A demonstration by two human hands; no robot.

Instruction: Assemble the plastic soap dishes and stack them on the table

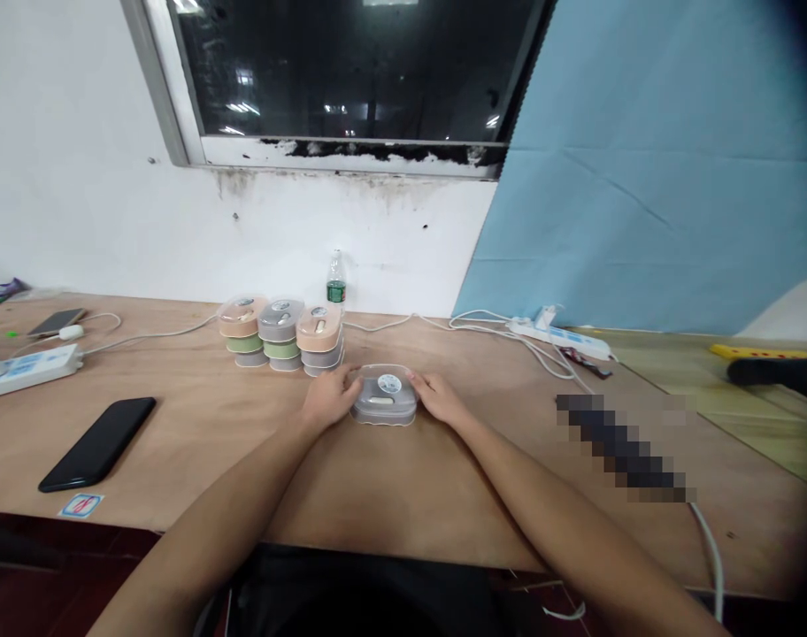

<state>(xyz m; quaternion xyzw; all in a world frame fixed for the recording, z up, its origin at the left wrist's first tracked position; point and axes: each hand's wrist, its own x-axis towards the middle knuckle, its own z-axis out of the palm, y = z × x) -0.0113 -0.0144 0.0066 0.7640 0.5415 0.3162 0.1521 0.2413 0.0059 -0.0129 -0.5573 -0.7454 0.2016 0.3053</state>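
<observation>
A grey lidded plastic box (377,409) with a clear top and a round white label stands on the wooden table in front of me. My left hand (332,395) grips its left side, fingers curled around the back corner. From the right, my right hand (438,395) holds the opposite side, thumb and fingers against the lid edge. Just behind my left hand are three stacks of similar boxes: a left stack (242,343) with a peach top box, a middle stack (282,350) with a grey top box, and a right stack (319,329) topped in peach.
A bottle (335,290) stands behind the stacks by the wall. On the left lie a black phone (98,444) and a power strip (35,370). At right are another power strip (563,338) with white cables and a blurred-out dark object (619,447). The table's front edge is near me.
</observation>
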